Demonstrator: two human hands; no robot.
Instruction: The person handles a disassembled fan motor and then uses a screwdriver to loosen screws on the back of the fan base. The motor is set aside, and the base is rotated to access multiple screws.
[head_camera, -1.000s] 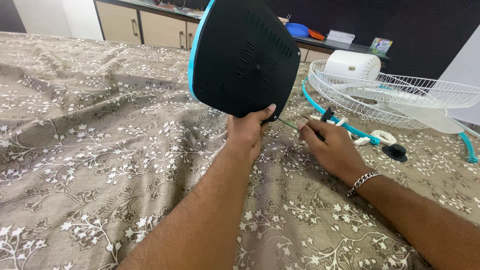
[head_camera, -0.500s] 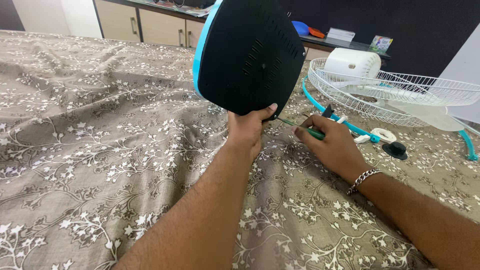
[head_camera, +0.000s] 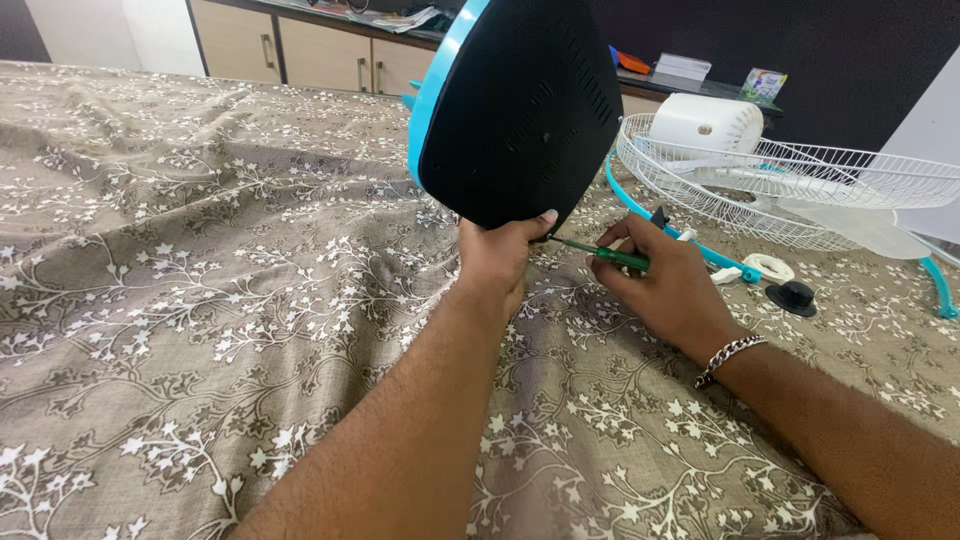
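Covering the bed, a floral bedspread (head_camera: 200, 300) lies under both closed grips: fan base (head_camera: 520, 110), screwdriver (head_camera: 610, 257).

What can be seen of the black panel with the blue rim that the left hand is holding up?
The black panel is a broad, rounded, plastic-looking plate with a light blue rim along its left edge. Rows of short vent slots and a small central hole mark its matt face. It stands tilted on edge over the patterned bedspread. The left hand grips its bottom corner, thumb on the black face. The right hand holds a green-handled screwdriver whose tip points at that same corner.
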